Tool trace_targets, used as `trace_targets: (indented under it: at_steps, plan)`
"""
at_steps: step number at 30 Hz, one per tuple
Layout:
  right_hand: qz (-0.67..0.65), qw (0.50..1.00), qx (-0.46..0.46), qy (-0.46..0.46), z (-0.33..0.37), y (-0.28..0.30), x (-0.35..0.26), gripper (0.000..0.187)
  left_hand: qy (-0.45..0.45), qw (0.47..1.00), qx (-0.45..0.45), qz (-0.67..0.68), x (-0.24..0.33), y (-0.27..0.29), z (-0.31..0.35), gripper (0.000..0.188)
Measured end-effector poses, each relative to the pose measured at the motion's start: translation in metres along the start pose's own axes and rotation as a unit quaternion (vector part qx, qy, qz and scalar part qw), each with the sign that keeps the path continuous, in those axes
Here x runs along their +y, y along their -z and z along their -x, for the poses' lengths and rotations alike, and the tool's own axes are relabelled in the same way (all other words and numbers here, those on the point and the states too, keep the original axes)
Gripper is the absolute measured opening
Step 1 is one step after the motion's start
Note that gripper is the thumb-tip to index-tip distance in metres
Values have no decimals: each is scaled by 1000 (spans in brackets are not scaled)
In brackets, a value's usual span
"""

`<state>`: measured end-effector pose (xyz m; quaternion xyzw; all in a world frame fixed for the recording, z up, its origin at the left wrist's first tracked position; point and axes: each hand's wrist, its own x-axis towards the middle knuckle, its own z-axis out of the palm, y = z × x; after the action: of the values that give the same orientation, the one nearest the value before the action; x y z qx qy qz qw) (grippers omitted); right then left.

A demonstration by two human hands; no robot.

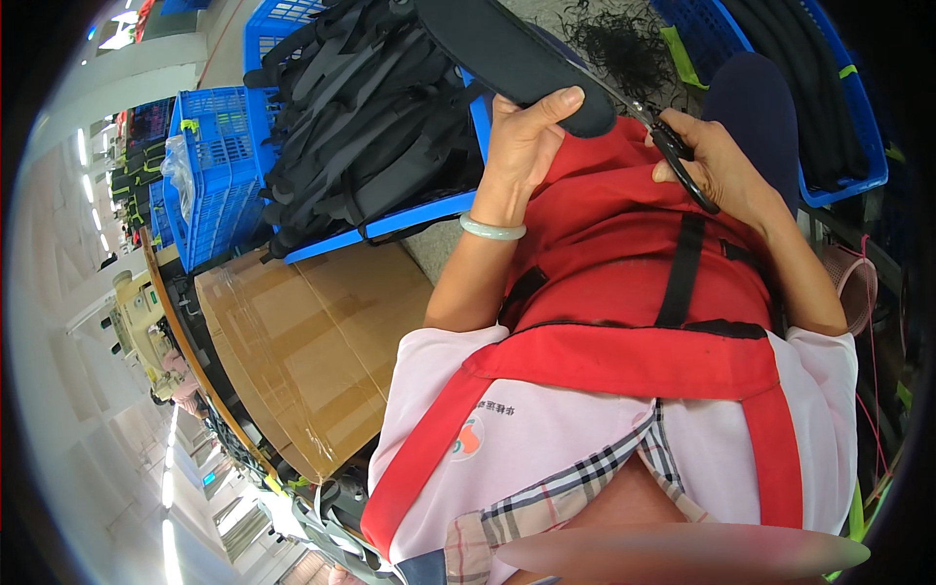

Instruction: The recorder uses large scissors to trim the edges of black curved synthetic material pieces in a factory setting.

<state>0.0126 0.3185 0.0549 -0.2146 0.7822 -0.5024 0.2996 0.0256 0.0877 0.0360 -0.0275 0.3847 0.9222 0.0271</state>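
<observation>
My left hand [522, 141] pinches a black padded strap [502, 58] near its rounded end, the thumb lying on top. The strap runs up past the top edge of the view. In my right hand [726, 171] is a pair of scissors [673, 156] with black handles, fingers wrapped round them. The blades point up and left along the strap's right edge, close to its rounded end. Whether they touch the strap I cannot tell. Both hands are above my lap, over the red apron [614, 205].
Left of my hands, a blue crate [390, 226] is heaped with black straps [370, 127]. A flattish cardboard box [302, 341] lies nearer me. Black thread scraps [624, 44] lie on the floor ahead. Another blue crate [858, 190] with long black pieces stands at the right.
</observation>
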Motion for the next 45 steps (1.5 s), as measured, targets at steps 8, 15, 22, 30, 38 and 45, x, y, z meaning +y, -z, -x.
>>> trace_targets:
  at_steps: [8, 15, 22, 30, 38, 45]
  plan:
    - [40, 997, -42, -42, 6, 8, -13, 63, -3, 1000, -11, -30, 0, -2, 5, 18]
    - [74, 997, -28, 3, 5, 0, -11, 74, 6, 1000, -11, -27, -4, -1, 5, 18]
    - [61, 996, -31, -53, 2, -1, -15, 58, 8, 999, -10, -32, -5, 7, 7, 20]
    - [41, 999, 25, -7, 7, -5, 6, 57, 34, 999, 4, 36, 1, 1, 8, 19]
    - [137, 990, -33, 3, 6, -2, -15, 69, -16, 1000, 5, -18, -1, -1, 8, 20]
    - [92, 996, -19, 9, 5, -6, -10, 56, 2, 1000, -5, -8, -3, 4, 7, 22]
